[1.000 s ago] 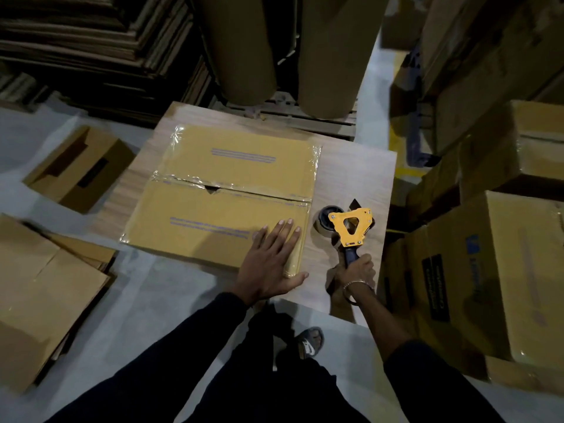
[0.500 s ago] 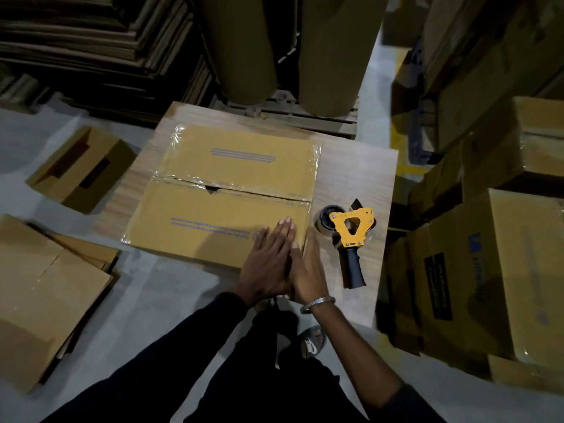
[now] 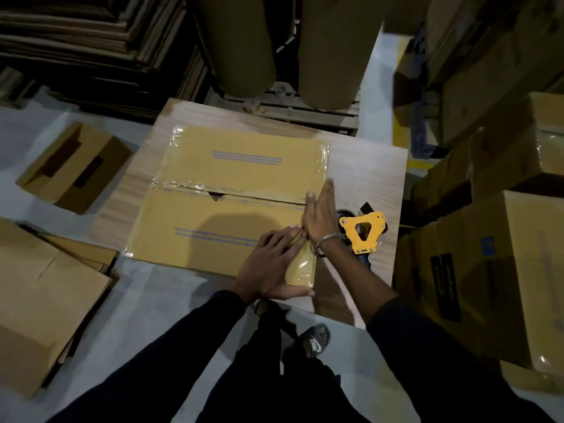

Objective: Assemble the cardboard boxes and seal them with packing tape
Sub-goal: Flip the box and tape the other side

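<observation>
A closed cardboard box (image 3: pixel 219 206) stands on a wooden table (image 3: pixel 366 172), with clear tape shining along its edges and centre seam. My left hand (image 3: pixel 271 267) lies flat on the box's near right corner, thumb hooked over the near edge. With straight fingers, my right hand (image 3: pixel 320 215) presses along the box's right edge, its fingertips reaching past the seam. A yellow tape dispenser (image 3: pixel 363 232) lies on the table just right of my right wrist, untouched.
Flat cardboard sheets (image 3: pixel 39 300) lie on the floor at left, with a small open box (image 3: pixel 73 167) behind them. Sealed boxes (image 3: pixel 488 270) are stacked at right. Large brown rolls (image 3: pixel 244 44) and stacked cardboard (image 3: pixel 91 41) stand behind the table.
My right hand let go of the tape dispenser, came over to the box's right edge and slid forward along it toward the seam. My left hand stayed on the near right corner.
</observation>
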Motion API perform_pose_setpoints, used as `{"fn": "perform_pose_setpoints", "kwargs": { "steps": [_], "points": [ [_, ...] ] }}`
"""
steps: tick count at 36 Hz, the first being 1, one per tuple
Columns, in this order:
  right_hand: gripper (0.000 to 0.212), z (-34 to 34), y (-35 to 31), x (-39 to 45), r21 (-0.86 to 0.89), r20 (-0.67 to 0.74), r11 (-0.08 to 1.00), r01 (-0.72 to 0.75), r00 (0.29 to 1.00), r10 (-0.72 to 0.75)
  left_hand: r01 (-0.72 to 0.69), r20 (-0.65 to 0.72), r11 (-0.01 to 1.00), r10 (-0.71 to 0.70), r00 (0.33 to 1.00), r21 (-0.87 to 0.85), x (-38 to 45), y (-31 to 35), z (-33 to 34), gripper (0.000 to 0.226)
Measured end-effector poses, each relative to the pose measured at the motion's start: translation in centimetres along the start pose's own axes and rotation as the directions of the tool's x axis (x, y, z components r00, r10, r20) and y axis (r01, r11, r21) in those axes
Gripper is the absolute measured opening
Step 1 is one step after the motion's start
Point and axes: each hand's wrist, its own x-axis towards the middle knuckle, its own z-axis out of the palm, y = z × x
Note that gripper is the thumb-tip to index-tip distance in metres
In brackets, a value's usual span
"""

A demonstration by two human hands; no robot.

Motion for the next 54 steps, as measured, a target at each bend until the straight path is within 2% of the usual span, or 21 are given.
{"fn": "perform_pose_setpoints", "kwargs": {
  "steps": [4,7,10,15,20,26,28,30,31,34,35,36,38,39,42,46,50,54],
  "points": [
    [0.067,-1.0,-1.7,4.4,-0.030,-0.017,0.997,-0.071,0.997,0.071,0.026,0.033,0.999,-0.025,0.999,-0.021,0.0,-0.3,-0.1,0.124],
    [0.064,-1.6,-3.0,8.4,0.014,-0.022,0.988,-0.151,0.988,0.151,0.054,0.072,0.997,-0.050,0.996,-0.052,0.1,-0.7,-0.2,0.125],
    [0.058,-2.6,-4.1,11.8,0.025,0.020,0.974,-0.224,0.974,0.224,0.050,0.050,0.996,-0.046,0.998,-0.076,0.2,-0.9,0.0,0.121],
    [0.073,-3.8,-5.1,14.8,0.029,0.081,0.947,-0.319,0.945,0.315,0.037,0.066,0.998,-0.034,0.997,-0.046,0.2,-1.1,0.4,0.120],
    [0.063,-3.5,-5.5,10.7,0.129,0.089,0.924,-0.359,0.933,0.350,0.043,0.116,0.998,-0.037,0.993,-0.055,0.2,-1.2,0.5,0.121],
    [0.064,-2.0,-3.3,0.3,0.195,0.095,0.923,-0.331,0.943,0.318,0.042,0.117,0.996,-0.032,0.993,-0.081,0.4,-1.4,0.5,0.120],
    [0.063,-1.4,-2.5,-3.4,0.188,0.130,0.908,-0.373,0.926,0.354,0.038,0.115,0.995,-0.027,0.993,-0.097,0.4,-1.4,0.5,0.117],
    [0.055,-0.6,-1.4,-6.9,0.100,0.153,0.918,-0.383,0.918,0.366,0.047,0.120,0.992,-0.033,0.992,-0.118,0.3,-1.4,0.3,0.116],
    [0.050,0.1,-0.7,-8.4,0.038,0.092,0.933,-0.358,0.931,0.353,0.052,0.118,0.989,-0.036,0.992,-0.137,0.3,-1.4,0.2,0.114],
    [0.064,1.2,0.9,-11.3,0.132,0.049,0.954,-0.269,0.963,0.264,0.043,0.099,0.974,-0.022,0.995,-0.223,0.0,-1.8,0.3,0.105],
    [0.060,1.2,0.4,-11.6,0.224,0.088,0.902,-0.368,0.930,0.358,0.027,0.090,0.969,-0.005,0.996,-0.244,-0.2,-2.0,0.3,0.103],
    [0.052,1.0,-0.7,-11.6,0.248,0.054,0.877,-0.412,0.910,0.412,0.010,0.087,0.965,0.014,0.996,-0.264,-0.1,-2.3,0.4,0.099],
    [0.044,1.1,-0.8,-11.3,0.137,-0.048,0.909,-0.393,0.914,0.403,-0.018,0.068,0.955,0.040,0.997,-0.297,0.4,-3.0,0.5,0.090],
    [0.045,1.2,-1.1,-11.2,0.149,-0.074,0.911,-0.385,0.914,0.399,-0.023,0.050,0.955,0.039,0.998,-0.296,0.7,-3.5,0.4,0.085],
    [0.051,1.3,-2.0,-11.7,0.084,-0.182,0.923,-0.375,0.905,0.384,0.050,-0.006,0.980,-0.052,0.999,-0.194,2.3,-5.6,0.1,0.072],
    [0.054,1.1,-2.9,-12.0,-0.003,-0.215,0.927,-0.374,0.906,0.364,0.173,-0.019,0.984,-0.174,0.985,-0.041,3.3,-9.5,-0.1,0.068],
    [0.062,1.4,-3.1,-12.1,-0.066,-0.223,0.901,-0.428,0.887,0.405,0.221,0.009,0.975,-0.221,0.975,-0.002,0.6,-12.2,-0.4,0.071],
    [0.073,1.8,-3.0,-11.6,-0.047,-0.262,0.883,-0.467,0.859,0.440,0.397,-0.024,0.918,-0.397,0.917,-0.001,-2.5,-16.7,-1.5,0.076]
  ]
}}
